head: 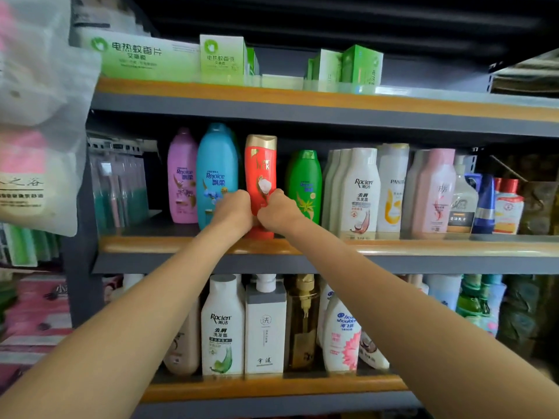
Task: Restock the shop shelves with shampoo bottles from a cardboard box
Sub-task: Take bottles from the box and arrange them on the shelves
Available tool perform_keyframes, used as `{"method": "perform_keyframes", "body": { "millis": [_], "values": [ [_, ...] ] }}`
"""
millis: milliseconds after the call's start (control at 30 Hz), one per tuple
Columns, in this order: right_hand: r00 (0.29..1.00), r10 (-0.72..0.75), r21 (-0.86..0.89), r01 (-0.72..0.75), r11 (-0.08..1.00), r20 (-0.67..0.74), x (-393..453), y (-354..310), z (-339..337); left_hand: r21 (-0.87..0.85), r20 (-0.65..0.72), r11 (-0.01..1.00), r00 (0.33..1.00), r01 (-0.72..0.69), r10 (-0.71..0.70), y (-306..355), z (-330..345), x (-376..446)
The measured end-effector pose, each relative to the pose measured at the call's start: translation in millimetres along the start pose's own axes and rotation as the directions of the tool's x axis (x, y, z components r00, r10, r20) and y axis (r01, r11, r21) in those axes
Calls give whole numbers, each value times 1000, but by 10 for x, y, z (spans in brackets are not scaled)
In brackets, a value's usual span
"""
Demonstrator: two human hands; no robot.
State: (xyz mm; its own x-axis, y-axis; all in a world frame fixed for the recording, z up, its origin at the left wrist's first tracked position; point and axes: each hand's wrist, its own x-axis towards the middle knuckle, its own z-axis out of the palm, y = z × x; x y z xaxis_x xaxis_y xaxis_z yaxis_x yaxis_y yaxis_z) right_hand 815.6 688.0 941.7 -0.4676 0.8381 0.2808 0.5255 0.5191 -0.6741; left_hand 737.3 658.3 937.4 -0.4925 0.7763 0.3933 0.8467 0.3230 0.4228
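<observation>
A red shampoo bottle (260,167) with a gold cap stands upright at the front of the middle shelf (169,244), between a blue Rejoice bottle (216,170) and a green bottle (305,182). My left hand (234,210) grips its lower left side. My right hand (276,210) grips its lower right side. Both sets of fingers curl round the bottle's lower half and hide it. No cardboard box is in view.
A purple bottle (182,176) stands left of the blue one. White, pink and other bottles (363,192) fill the shelf to the right. Green boxes (222,57) line the top shelf. The lower shelf holds several bottles (264,325). Plastic-wrapped goods (36,116) hang at left.
</observation>
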Motion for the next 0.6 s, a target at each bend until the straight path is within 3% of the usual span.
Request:
{"method": "perform_keyframes", "body": {
  "millis": [233, 333, 400, 467, 533, 600],
  "values": [
    [1000, 14, -69, -15, 998, -18, 69, 19, 35, 59, -37, 998, 999, -5, 7, 28, 116, 88],
    [993, -82, -103, 73, 992, -82, -32, 64, 6, 140, -117, 989, 991, -46, 63, 25, 59, -43],
    [942, -234, -140, 205, 969, -240, -178, 144, -103, 189, -269, 971, 943, -150, 198, 58, -9, -222],
    [848, -363, -170, 322, 931, -387, -340, 281, -291, 196, -395, 943, 859, -269, 327, 161, -51, -439],
    [776, -369, -125, 357, 926, -511, -482, 505, -543, 151, -426, 914, 810, -376, 403, 359, 20, -630],
    [699, -315, -118, 316, 942, -642, -608, 832, -798, 93, -375, 886, 809, -454, 454, 610, 211, -810]
  ]
}}
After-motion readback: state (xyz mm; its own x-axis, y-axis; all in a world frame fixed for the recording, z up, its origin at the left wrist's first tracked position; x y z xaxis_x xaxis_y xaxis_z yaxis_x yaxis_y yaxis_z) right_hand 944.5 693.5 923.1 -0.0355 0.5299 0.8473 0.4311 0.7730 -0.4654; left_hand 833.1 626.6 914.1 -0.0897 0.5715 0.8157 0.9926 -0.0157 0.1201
